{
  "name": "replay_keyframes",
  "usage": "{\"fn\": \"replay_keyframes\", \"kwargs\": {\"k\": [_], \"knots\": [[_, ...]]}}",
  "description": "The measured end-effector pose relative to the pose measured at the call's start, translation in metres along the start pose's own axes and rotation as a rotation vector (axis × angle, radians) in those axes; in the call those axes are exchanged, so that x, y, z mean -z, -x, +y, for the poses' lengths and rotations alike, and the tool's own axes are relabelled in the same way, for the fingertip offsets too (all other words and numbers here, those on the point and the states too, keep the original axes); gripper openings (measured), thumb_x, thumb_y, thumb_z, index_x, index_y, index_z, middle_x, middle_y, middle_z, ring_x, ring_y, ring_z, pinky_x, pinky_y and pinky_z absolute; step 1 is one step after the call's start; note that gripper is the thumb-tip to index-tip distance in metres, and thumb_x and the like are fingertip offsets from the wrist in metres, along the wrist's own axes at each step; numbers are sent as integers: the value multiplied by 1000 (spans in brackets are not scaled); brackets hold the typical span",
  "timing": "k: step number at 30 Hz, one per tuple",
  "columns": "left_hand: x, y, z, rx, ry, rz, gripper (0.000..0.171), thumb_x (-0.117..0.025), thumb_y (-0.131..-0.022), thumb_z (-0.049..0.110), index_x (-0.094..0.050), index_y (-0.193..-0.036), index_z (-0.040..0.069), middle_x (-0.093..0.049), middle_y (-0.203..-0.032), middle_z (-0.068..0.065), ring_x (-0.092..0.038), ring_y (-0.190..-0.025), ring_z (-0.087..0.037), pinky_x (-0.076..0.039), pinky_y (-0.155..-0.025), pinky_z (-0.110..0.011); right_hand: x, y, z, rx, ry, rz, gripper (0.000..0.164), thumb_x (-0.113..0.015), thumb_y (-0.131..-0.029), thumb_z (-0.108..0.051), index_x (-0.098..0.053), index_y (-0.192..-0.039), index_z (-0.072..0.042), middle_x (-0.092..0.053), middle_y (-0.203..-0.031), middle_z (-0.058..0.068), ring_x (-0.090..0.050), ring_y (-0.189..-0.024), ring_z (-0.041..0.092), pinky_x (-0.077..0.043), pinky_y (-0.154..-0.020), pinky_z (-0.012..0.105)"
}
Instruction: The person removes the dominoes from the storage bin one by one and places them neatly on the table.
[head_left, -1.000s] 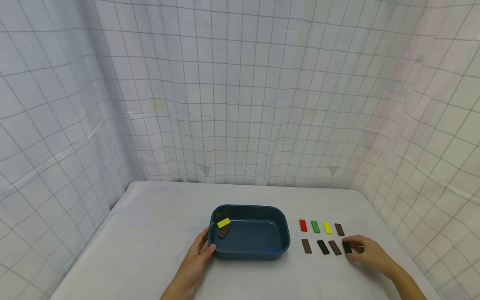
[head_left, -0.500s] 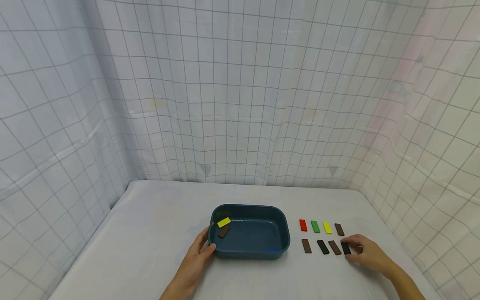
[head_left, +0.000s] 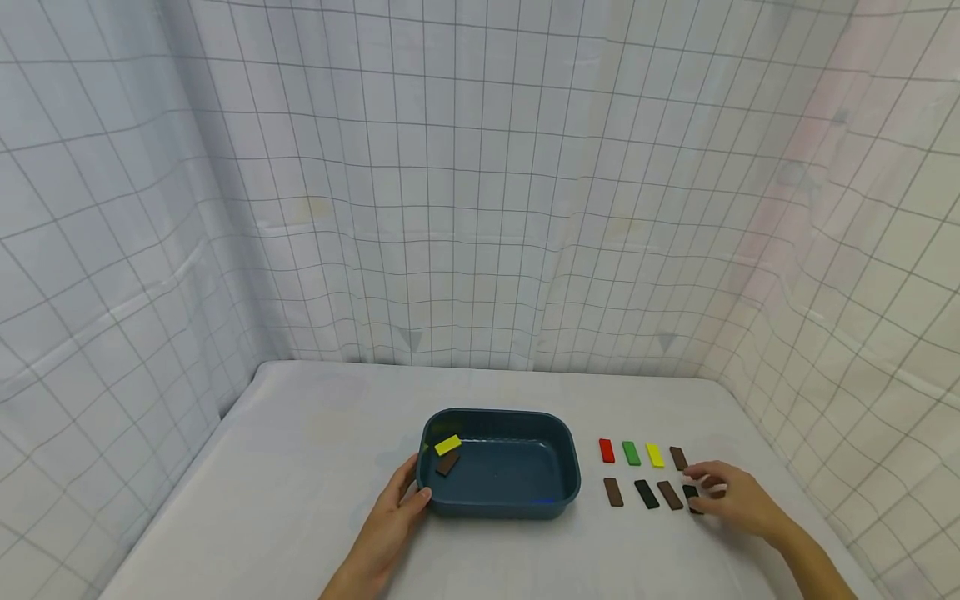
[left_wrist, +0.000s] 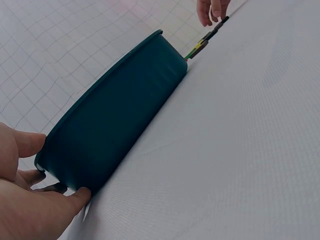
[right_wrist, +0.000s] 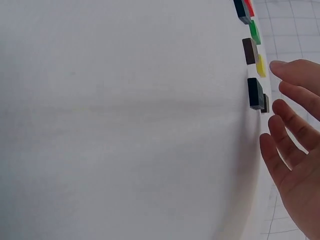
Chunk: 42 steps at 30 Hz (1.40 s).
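Note:
My left hand [head_left: 390, 517] grips the left end of a dark blue plastic basin [head_left: 498, 511], thumb and fingers at its corner in the left wrist view. Inside the basin lie a yellow block [head_left: 447, 446] and a brown block [head_left: 448, 463]. At the right, my right hand [head_left: 738, 502] hovers by a small black rectangular block [right_wrist: 255, 94], its fingers relaxed and apart with nothing between them. That block ends the front row, partly covered by the fingers in the head view. The right wrist view shows a gap between fingertips and block.
Left along the front row lie a brown block [head_left: 670, 495], another black block [head_left: 647, 494] and a further brown block [head_left: 613, 492]. Behind them are red [head_left: 607, 451], green [head_left: 632, 453], yellow [head_left: 655, 456] and brown [head_left: 678, 457] blocks. Gridded white curtains [head_left: 480, 208] enclose the table.
My right hand held the black block at the row's end and shifted it slightly left; now its fingers have spread and come off it. The left hand and basin have stayed put.

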<state>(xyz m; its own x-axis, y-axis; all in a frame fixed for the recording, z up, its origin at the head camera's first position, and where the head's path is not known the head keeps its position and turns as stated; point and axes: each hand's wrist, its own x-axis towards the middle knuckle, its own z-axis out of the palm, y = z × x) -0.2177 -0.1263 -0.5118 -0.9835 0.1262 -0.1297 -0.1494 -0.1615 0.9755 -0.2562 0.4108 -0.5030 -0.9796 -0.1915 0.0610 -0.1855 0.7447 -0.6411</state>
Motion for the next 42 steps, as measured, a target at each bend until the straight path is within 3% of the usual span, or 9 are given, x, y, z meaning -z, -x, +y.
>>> {"fn": "replay_keyframes", "kwargs": {"k": [12, 21, 29, 42], "knots": [[1, -1, 0, 3, -4, -3, 68, -54, -108, 11, -17, -165, 5, -5, -170, -23, -5, -154, -45, -25, -120, -56, -4, -23, -29, 74, 31, 6, 43, -84, -86, -17, -70, -123, -3, -67, -115, 9, -61, -103, 27, -59, -85, 34], [1, 0, 0, 3, 3, -5, 68, -54, -108, 10, -17, -164, 3, -4, -169, -25, -5, -154, -46, -25, -120, -56, -17, -49, -70, 297, 40, -18, 39, -83, -88, -18, -69, -123, -6, -68, -118, 11, -63, -101, 33, -59, -85, 35], [1, 1, 1, 4, 8, -11, 69, -55, -108, 11, -16, -164, 3, -5, -169, -25, -6, -154, -47, -25, -120, -56, -37, -73, -113, 440, 39, -48, 36, -82, -89, -14, -69, -123, -11, -67, -116, -2, -62, -99, 25, -59, -88, 36], [1, 1, 0, 4, 1, -5, 68, -55, -108, 12, -17, -164, 4, -5, -169, -25, -5, -153, -47, -24, -120, -57, -81, -103, -161, 560, -16, -170, 40, -79, -93, -17, -67, -127, 2, -68, -118, 14, -64, -100, 32, -59, -88, 44]]}}
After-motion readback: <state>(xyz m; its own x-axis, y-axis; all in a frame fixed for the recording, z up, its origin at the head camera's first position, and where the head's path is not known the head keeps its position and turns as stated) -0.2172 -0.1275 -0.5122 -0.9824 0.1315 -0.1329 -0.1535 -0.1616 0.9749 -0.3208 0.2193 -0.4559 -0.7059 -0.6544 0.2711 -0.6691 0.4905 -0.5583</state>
